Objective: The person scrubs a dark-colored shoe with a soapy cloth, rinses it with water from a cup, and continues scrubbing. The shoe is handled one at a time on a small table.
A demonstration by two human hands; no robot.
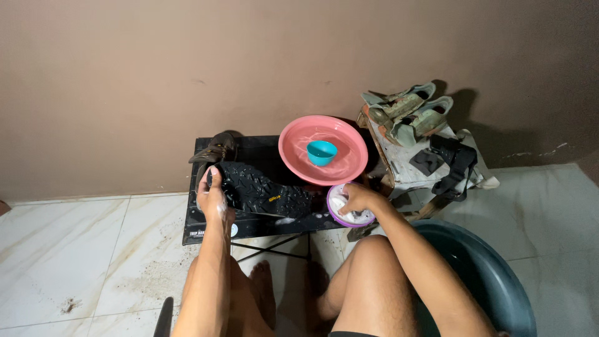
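Low black desk (249, 146) against a brown wall, carrying a pink basin (349, 163) of water with a small teal cup (321, 152) floating inside. Black shoe (259, 187) lying sole up along the front edge, long axis left to right, toe in the left hand (212, 198), grip wrapped round to steady it. Right hand (357, 198) dipped into a small purple tub (347, 214) of white soap beside the heel, grip curled, pinching something unclear.

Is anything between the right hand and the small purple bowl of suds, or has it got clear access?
Nothing visible is in the way. The right hand is already in the purple bowl, fingers among the white foam. The left hand holds the black shoe sole-up on the black table.
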